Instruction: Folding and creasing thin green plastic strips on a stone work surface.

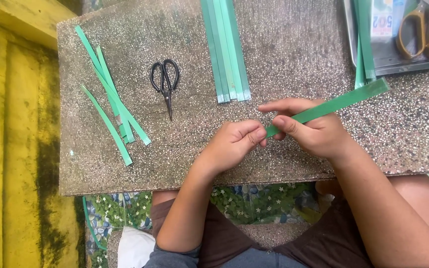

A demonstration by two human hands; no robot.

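I look down at a speckled stone table [294,44]. My right hand [319,131] is pinched shut on a long green leaf strip [338,103]. The strip runs up and to the right from my fingers, just above the table top. My left hand [234,144] is closed on the near end of the same strip, right beside my right thumb. The two hands touch there.

I think the near end is being folded or split. To do that well, I would keep both pinches tight and close together, so the strip stays flat and does not twist. I would work slowly and keep the edges lined up.

A bundle of green strips [227,49] lies ahead of my hands. Small black scissors [165,82] lie to its left. Thin cut strips [110,104] lie further left. A metal tray [388,62] with gold-handled scissors [425,27] sits at the top right.
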